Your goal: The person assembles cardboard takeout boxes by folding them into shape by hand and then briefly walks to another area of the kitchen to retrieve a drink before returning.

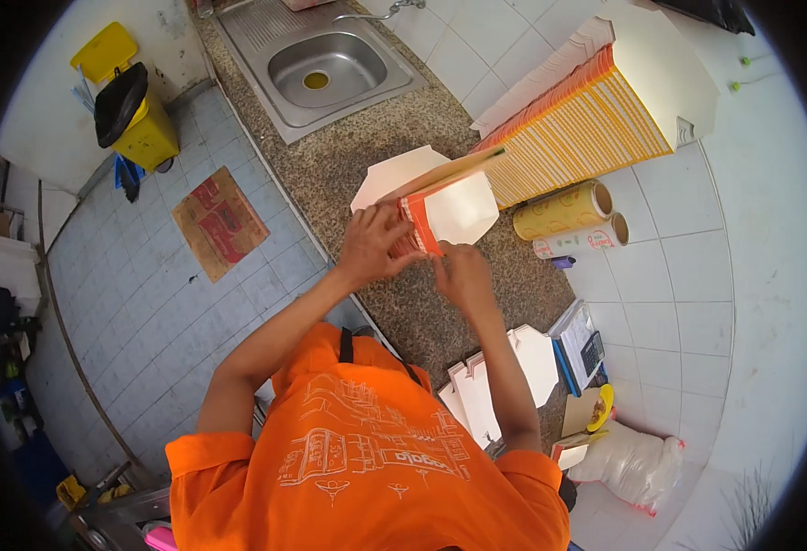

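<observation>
A partly folded food carton (458, 209), white inside with orange-red printed sides, is on the speckled stone counter (394, 317) in front of me. Its flaps stand out wide, and one side panel rises along the far edge. My left hand (373, 243) grips the left printed side, fingers bent over the panel. At the near corner my right hand (466, 278) is closed on the edge, fingers curled and thumb pressed to the orange panel. Just beyond the carton, a tall stack of nested cartons (578, 129) with orange edges leans along the tiled wall.
Two wrap rolls (564, 211) lie by the wall. Flat white cartons (504, 376) are under my right forearm, near a calculator (592, 354) and a plastic bag (633, 464). A steel sink (275, 101) is at the far end. A yellow bin (146, 124) and flattened cardboard (220, 223) are on the floor.
</observation>
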### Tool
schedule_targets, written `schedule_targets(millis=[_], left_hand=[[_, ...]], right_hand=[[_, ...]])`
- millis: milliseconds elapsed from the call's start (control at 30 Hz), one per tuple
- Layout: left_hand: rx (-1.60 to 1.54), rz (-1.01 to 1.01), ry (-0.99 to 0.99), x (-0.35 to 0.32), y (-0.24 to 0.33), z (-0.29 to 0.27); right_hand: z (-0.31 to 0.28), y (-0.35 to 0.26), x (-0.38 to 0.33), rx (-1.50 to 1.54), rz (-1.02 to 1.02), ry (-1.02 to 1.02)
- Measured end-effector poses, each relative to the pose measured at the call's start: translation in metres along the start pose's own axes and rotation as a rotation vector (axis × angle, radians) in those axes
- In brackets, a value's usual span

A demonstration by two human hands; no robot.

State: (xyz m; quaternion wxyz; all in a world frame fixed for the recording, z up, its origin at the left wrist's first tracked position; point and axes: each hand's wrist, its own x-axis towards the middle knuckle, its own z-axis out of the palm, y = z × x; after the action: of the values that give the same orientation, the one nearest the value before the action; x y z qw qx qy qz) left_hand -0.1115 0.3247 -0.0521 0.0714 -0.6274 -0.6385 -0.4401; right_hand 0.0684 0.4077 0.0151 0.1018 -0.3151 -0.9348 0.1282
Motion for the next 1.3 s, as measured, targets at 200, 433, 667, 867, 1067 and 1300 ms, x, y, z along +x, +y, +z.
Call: schedule_targets(millis=[200,433,667,867,1067,1300], left_hand=[[-0.092,-0.151,-0.289,-0.009,-0.015,0.013],[0.093,-0.270,-0.198,-0.006,-0.019,0.011],[0.013,-0.297,-0.216,-0.009,-0.025,0.024],[-0.156,-0.111,0.062,-0.007,0.009,0.020],[-0.064,0.013,-0.047,-0.016,0.022,0.038],[-0.156,-0.157,-0.114,-0.009,0.045,0.045]], right_hand=[[0.015,-0.035,0.064,-0.056,0.201,0.097],[0.016,-0.045,0.064,-0.085,0.230,-0.030],[0.050,-0.033,0.064,-0.005,0.199,-0.057],[0.031,0.022,0.088,0.116,0.223,0.445],[0.023,0.108,0.132,0.128,0.556,0.245],[0.023,0.118,0.122,0.142,0.489,0.131]])
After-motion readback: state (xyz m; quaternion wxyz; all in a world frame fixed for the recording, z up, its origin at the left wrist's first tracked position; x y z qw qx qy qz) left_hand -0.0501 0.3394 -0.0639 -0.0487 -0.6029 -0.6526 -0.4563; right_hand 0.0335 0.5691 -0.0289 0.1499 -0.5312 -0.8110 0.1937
